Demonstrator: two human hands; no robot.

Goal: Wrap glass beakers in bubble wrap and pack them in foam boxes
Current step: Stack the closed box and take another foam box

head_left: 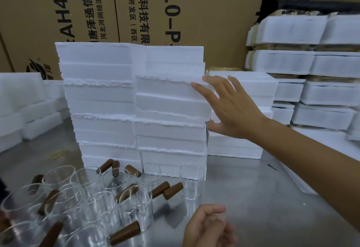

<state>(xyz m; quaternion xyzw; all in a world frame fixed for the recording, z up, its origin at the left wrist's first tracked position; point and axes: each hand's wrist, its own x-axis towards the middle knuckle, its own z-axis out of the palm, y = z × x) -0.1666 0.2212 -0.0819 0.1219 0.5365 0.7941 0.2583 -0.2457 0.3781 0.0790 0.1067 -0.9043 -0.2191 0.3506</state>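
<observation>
Head view, the only one we have: the right hand [231, 108] reaches out to the nearer stack of foam boxes [169, 98]. Its fingers are straight and spread against the right end of an upper box, with the thumb lower on the stack's side. It touches the box but has not closed round anything. The left hand [208, 225] hangs low over the metal table [253, 198], loosely curled, and we see nothing in it.

The glass beakers [93, 198], most with brown handles, stand bare in a cluster at the near left of the table, just in front of the foam stack. None of them is wrapped, and we can make out no bubble wrap.

At the back right, piles of taped foam packs [282, 61] look to us like finished work. So we judge the job well under way. This round is only starting — a box is being fetched, and the wrapping and packing of these beakers are still to do.
</observation>
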